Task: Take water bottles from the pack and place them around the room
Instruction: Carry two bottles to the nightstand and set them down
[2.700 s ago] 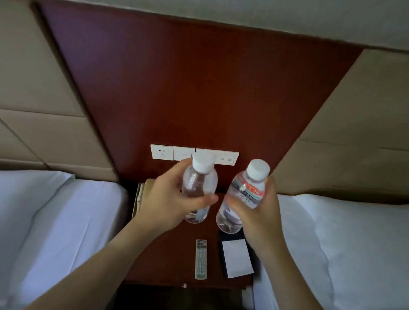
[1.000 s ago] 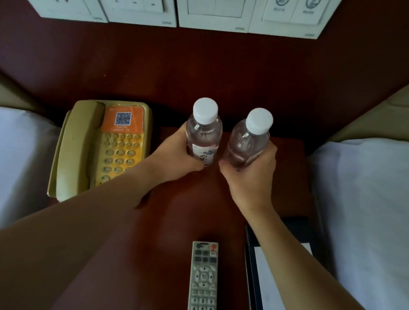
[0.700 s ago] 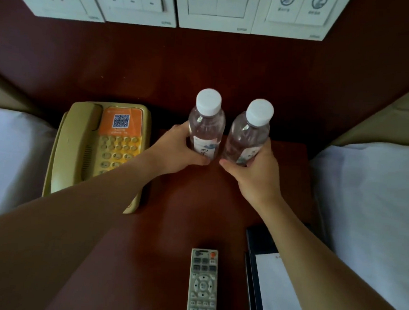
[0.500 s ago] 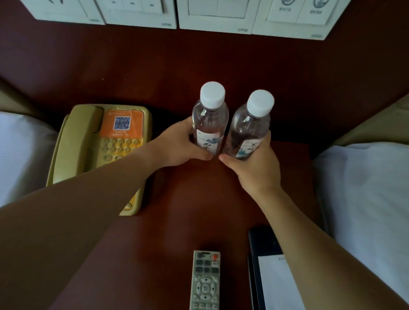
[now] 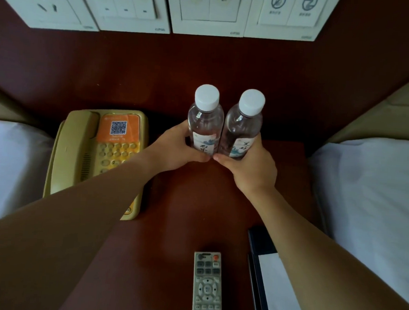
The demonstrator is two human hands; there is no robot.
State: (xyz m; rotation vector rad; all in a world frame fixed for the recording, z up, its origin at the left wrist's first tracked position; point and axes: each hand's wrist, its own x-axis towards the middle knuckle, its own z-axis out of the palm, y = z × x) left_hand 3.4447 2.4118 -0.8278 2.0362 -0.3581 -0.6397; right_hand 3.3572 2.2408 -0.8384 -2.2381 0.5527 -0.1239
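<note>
left hand (image 5: 175, 150) grips left bottle (image 5: 205, 121); right hand (image 5: 248, 167) grips right bottle (image 5: 243, 126). both upright, side by side at back of nightstand (image 5: 178, 213), beside phone (image 5: 95, 157). seat bases flat, then release gently, no tipping.

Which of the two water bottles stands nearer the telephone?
The bottle in the left hand, the left bottle: it is on the telephone's side, while the right bottle stands farther away.
</note>
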